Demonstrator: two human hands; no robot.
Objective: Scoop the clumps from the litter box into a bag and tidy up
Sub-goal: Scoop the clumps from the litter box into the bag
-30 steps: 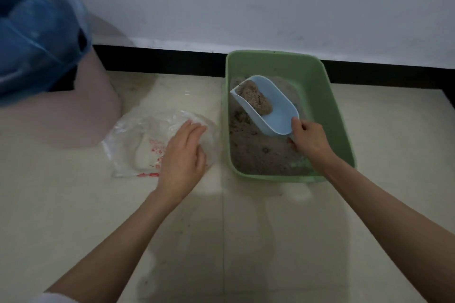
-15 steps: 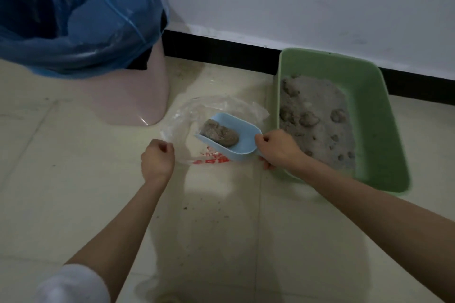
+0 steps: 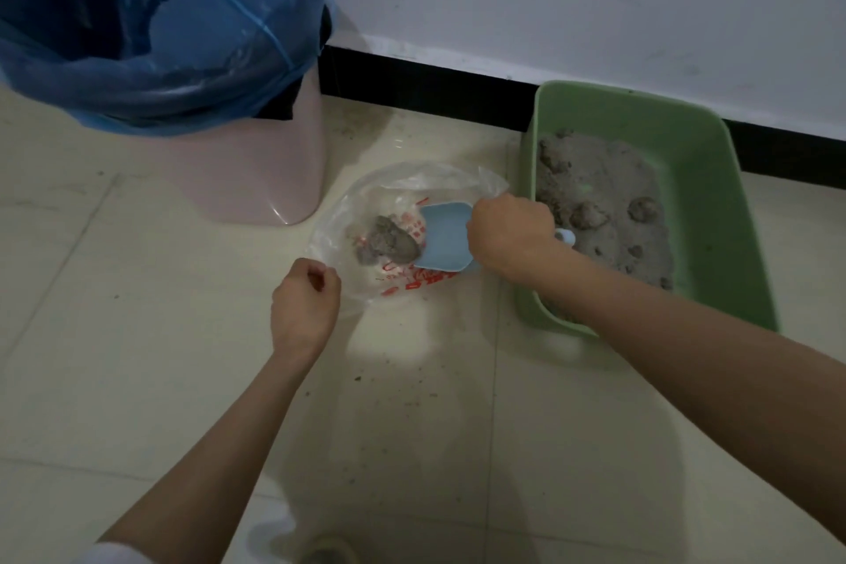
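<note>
Your right hand grips the blue scoop, tipped over the open clear bag on the floor, where a grey clump lies inside just beside the scoop's lip. Your left hand pinches the bag's near edge in curled fingers. The green litter box sits right of the bag, more clumps in its litter; a blue-lined bin stands left.

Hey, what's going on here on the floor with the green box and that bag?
A person is cleaning a litter box. The right hand grips a blue scoop, tipped over a clear plastic bag on the floor, and a grey clump now lies in the bag. The left hand pinches the bag's edge to hold it open. More clumps remain in the litter.
</note>
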